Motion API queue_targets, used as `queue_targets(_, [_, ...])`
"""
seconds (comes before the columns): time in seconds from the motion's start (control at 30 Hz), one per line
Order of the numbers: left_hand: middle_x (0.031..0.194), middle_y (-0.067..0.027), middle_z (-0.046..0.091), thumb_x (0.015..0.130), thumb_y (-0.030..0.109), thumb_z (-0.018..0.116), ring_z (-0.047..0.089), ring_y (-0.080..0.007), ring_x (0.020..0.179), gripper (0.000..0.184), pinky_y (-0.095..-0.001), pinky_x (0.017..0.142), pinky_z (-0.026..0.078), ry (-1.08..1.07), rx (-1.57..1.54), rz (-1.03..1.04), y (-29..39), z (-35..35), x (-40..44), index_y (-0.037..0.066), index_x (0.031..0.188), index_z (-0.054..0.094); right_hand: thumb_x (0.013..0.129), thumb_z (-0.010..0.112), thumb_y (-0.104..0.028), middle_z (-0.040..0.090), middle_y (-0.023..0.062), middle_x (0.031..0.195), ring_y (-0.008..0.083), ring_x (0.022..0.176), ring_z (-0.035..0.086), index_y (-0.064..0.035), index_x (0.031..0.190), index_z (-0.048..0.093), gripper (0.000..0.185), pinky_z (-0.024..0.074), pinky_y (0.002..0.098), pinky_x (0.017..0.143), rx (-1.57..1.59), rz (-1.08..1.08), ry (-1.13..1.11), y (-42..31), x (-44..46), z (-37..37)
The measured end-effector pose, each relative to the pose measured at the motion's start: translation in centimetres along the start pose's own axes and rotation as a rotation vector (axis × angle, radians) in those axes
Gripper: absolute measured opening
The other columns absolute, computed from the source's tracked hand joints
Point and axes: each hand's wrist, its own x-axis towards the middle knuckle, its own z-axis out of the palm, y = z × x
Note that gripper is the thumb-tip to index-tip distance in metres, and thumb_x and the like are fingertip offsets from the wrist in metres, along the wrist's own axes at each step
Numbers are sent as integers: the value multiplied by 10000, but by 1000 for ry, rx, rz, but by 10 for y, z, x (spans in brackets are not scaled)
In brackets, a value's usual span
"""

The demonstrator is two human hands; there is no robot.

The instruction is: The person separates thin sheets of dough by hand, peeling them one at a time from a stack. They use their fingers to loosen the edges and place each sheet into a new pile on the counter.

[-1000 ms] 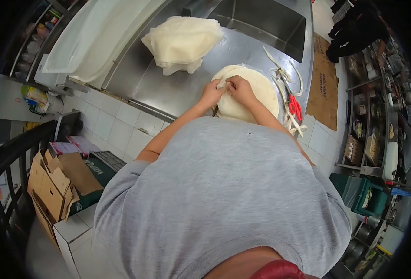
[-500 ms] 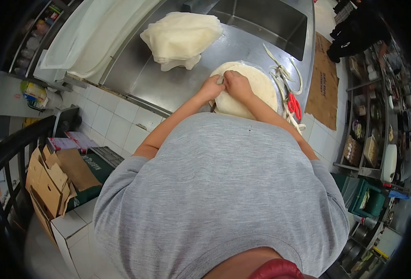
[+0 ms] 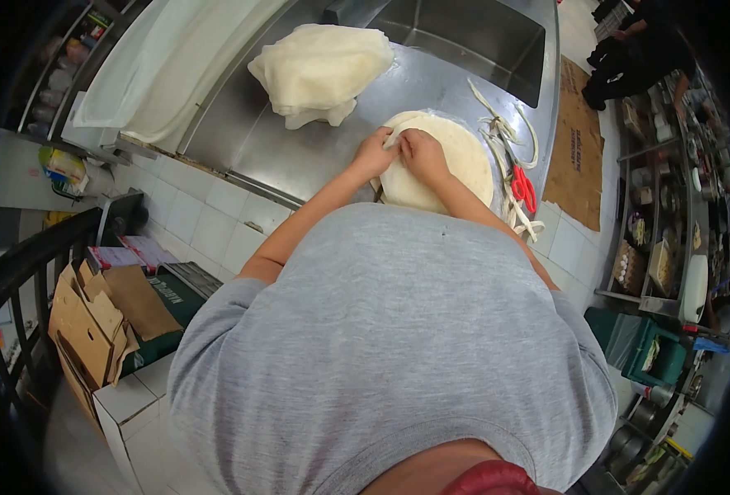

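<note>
Steel desk, the largest item, extends under and beyond the fingers of the left hand and right hand. Translucent sheeting, pale and loosely folded, lies to the far left of the fingers. A rectangular sink is recessed in the desk, beyond the fingers and to their right. A person in dark clothing stands well apart, to the far right of the fingers. Brown cardboard, printed with lettering, lies flat on the tiled floor, to the right of the fingers and past the rim of the desk. A cream pile, irregular and draped at its lower edges, sits on the desk beyond the fingers and to their left. A flat, round, cream disc lies on the desk directly beneath the fingers, which work at its left part. Whitish strips, tangled and partly looped, lie to the right of the fingers, just beside the disc. Red-handled scissors lie among the strips, also to the right of the fingers. A small pale flap, the smallest item, is pinched between the narrowly closed fingers of both hands; whether it joins the disc cannot be told.
</note>
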Motion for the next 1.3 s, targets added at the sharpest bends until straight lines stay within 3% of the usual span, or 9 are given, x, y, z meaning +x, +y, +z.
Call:
queue_targets(0.13, [1158,-192,594,805,208,605,572,-310,1074,456,-361,903,442,27,20,49,-10,6,10,12,1210,533,821,566,-115,610,160,784,340,735,586,-18,810,577,98,465,426,660,23,100,77,2,-5,3])
queue_targets(0.27, [1026,-136,642,840,151,604,613,-196,917,364,-303,795,478,-65,-270,4,-27,8,19,-33,1152,562,831,572,-121,619,169,816,335,732,594,-13,858,596,114,467,411,663,132,343,77,0,-9,1])
queue_targets(0.33, [1002,-108,647,853,120,584,615,-159,872,330,-284,751,487,-195,-546,-111,-19,0,15,-26,1149,570,833,599,-138,623,156,781,300,700,602,-18,931,608,155,472,373,647,170,325,44,3,-8,2])
queue_targets(0.43, [968,-83,649,856,81,558,612,-134,815,285,-266,705,490,-201,-586,-143,-9,-5,10,-24,1119,588,817,624,-139,628,147,763,269,679,608,-21,968,624,192,476,348,640,184,303,29,4,-10,6])
queue_targets(0.73, [904,-81,655,820,107,590,609,-141,766,291,-270,689,487,-146,-322,-34,-22,1,21,-16,1083,606,762,611,-107,631,159,788,274,673,616,-7,860,634,142,486,355,629,73,400,16,6,-3,0])
queue_targets(0.83, [826,-71,653,799,119,599,595,-121,709,294,-280,642,479,35,-217,219,-16,8,24,14,1073,619,758,609,-113,632,160,773,275,665,616,-4,840,625,137,488,356,629,59,348,8,4,-2,-4])
queue_targets(0.93, [860,-153,669,765,154,605,647,-230,771,333,-354,704,490,27,-38,117,-13,4,32,43,1079,619,760,609,-118,630,156,751,275,654,615,-4,820,618,130,487,355,625,32,360,50,4,-1,-6])
queue_targets(1.13, [940,-143,663,781,128,607,642,-227,819,363,-328,749,491,-92,-22,23,-2,-5,33,60,1137,589,782,613,-138,630,139,722,250,629,610,-8,877,611,161,482,346,602,60,523,55,10,-2,-14])
queue_targets(1.3, [1059,-135,642,815,146,624,615,-208,943,362,-299,810,468,-102,-165,208,-1,8,31,41,1158,572,788,651,-198,621,128,694,223,616,605,9,1018,594,314,479,334,587,169,564,21,8,-3,-9])
